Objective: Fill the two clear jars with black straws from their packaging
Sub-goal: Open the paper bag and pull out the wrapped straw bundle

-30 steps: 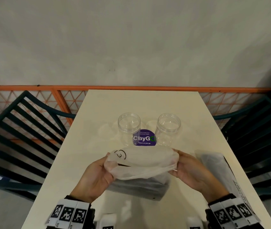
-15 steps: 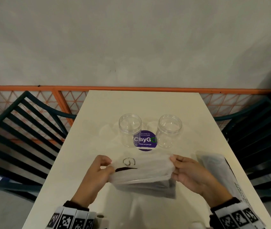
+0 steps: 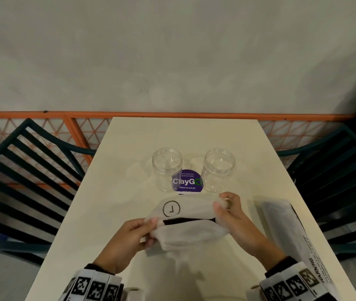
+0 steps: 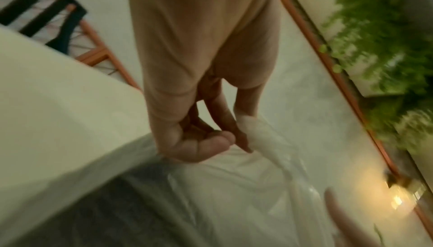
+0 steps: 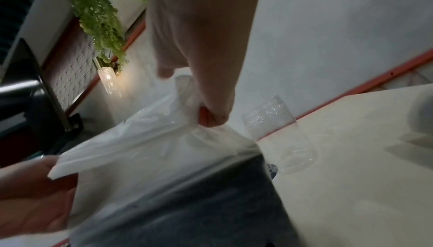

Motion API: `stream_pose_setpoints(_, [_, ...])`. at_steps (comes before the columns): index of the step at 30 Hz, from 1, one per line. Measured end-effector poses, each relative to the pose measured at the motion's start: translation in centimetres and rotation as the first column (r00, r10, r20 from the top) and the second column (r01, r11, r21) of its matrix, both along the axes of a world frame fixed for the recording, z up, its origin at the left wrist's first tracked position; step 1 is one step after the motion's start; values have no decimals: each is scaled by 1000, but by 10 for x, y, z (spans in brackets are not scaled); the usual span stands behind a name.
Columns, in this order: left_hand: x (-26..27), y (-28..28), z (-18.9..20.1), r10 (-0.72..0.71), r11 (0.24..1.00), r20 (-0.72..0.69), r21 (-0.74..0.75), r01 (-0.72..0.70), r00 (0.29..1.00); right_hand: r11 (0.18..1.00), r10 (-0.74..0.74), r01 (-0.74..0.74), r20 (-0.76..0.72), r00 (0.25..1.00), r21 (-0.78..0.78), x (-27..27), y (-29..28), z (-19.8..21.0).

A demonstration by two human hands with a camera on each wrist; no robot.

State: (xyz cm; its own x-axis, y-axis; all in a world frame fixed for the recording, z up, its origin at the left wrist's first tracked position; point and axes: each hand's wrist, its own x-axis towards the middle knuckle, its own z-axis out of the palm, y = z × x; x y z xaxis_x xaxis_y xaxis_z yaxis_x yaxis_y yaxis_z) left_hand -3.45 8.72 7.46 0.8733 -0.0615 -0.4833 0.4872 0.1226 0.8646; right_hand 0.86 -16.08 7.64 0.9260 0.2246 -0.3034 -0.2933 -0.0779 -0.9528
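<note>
Two empty clear jars, the left jar (image 3: 167, 168) and the right jar (image 3: 218, 168), stand upright mid-table. Nearer me, both hands hold a translucent white plastic bag (image 3: 189, 232) of black straws (image 3: 189, 220), whose dark ends show through its open mouth. My left hand (image 3: 151, 224) pinches the bag's left edge (image 4: 248, 132). My right hand (image 3: 222, 205) pinches the bunched right edge (image 5: 187, 121) and pulls it up. In the right wrist view the dark straws (image 5: 199, 204) fill the bag's lower part, with the right jar (image 5: 276, 132) behind.
A second plastic package (image 3: 288, 233) with warning print lies along the table's right side. A purple round sticker (image 3: 187, 181) sits between the jars. Dark slatted chairs (image 3: 20, 170) flank the cream table (image 3: 129, 159); an orange railing (image 3: 172, 115) runs behind.
The bag has turned and its mouth has spread wider, showing the black straws. My right hand rose toward the jars; my left hand shifted down and right along the bag's edge.
</note>
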Motion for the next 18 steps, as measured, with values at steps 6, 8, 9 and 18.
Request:
stream_pose_setpoints(6, [-3,14,-5,22,952,-22,-304,-28,1000,817,84,64,228,970,-573,1,-10,-10])
stream_pose_setpoints(8, [-3,12,-2,4,926,-19,-378,-11,1000,881,-58,137,184,981,-453,5,-15,-9])
stream_pose_setpoints(9, [-3,11,0,11,916,-28,-401,-22,1000,917,-139,168,106,985,-361,6,-18,-6])
stream_pose_setpoints(18, [-6,13,-3,-83,994,-54,-72,79,995,915,-46,253,-541,839,314,5,-34,6])
